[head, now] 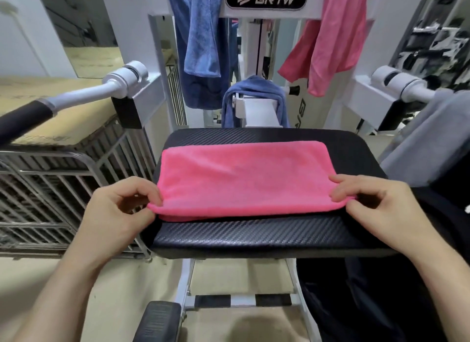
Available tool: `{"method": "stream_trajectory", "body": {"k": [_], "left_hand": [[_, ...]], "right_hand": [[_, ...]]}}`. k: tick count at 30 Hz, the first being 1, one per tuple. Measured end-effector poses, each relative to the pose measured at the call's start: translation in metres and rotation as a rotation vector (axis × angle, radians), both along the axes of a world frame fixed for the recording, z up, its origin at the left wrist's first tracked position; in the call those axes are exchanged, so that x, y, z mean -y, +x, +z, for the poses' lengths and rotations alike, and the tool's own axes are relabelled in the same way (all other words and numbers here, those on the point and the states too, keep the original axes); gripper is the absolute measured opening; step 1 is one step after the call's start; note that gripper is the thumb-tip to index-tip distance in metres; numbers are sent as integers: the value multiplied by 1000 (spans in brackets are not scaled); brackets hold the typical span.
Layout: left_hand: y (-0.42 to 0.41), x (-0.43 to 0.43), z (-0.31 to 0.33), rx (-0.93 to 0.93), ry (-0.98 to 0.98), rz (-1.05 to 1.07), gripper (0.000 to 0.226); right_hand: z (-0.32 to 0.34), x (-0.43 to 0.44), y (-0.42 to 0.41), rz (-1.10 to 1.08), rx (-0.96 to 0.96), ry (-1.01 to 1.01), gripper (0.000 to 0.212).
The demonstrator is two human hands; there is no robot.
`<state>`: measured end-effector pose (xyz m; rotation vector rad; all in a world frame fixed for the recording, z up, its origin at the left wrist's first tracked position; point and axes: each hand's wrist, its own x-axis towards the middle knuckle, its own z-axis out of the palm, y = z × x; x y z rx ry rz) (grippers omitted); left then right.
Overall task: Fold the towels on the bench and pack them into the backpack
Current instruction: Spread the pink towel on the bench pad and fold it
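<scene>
A pink towel (241,179), folded over once, lies flat on the black padded bench (249,237). My left hand (122,209) pinches its near left corner, and my right hand (376,207) pinches its near right corner. The near edge is lifted slightly off the pad. A blue towel (201,36) and a second pink towel (333,36) hang from the white machine frame behind the bench. Another blue towel (254,87) is draped over the post just behind the seat. A dark bag-like shape (381,290) sits low at the right; I cannot tell if it is the backpack.
White machine arms with black grips (76,97) reach out on both sides of the bench. A metal wire cage (63,184) holding cardboard stands at the left. Grey fabric (427,143) hangs at the right edge. A black foot pedal (157,321) is below the bench.
</scene>
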<state>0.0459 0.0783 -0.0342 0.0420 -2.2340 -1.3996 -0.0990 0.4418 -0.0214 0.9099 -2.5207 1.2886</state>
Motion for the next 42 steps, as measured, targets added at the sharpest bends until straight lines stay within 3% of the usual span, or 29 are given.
{"method": "stream_trajectory", "body": {"k": [4,7,10,12,14,17,20,23,25,27,30,32,34,37,40,42], "left_hand": [[6,0,13,137,-246,67,26],[-6,-16,36,73,-472,276,36],[-53,-55,43,57,-750,188,32],[-83,-69,28,229,-968,101,55],[-99,-59,15,440,-1036,83,66],[-102,-29,7,539,-1010,104,69],[-101,-17,8,548,-919,151,64],[-98,-19,10,318,-883,309,42],[-94,-19,19,256,-806,387,29],[-92,-15,31,320,-600,314,29],[-87,-17,53,382,-12,129,34],[-82,-28,58,358,323,40,28],[-80,-49,55,345,440,9,23],[-72,-93,49,416,390,-97,27],[-64,-121,42,507,361,-342,53],[-65,-126,38,489,225,-343,65]], "right_hand": [[15,-4,5,-25,83,122,24],[32,23,0,-174,-150,156,13],[33,83,-14,-84,-247,351,35],[20,117,-23,23,-191,544,53],[7,124,-33,46,-153,697,63],[4,97,-53,-47,-109,786,78],[7,72,-65,-160,39,776,75],[9,66,-67,-153,32,700,62],[23,62,-70,-127,68,515,33],[41,51,-77,-49,218,371,22],[55,37,-93,51,415,245,28],[54,37,-108,2,496,156,28],[49,44,-127,-184,327,137,35],[45,60,-149,-367,-22,142,37],[37,81,-155,-291,-201,243,35],[32,87,-153,-245,-321,402,35]]}}
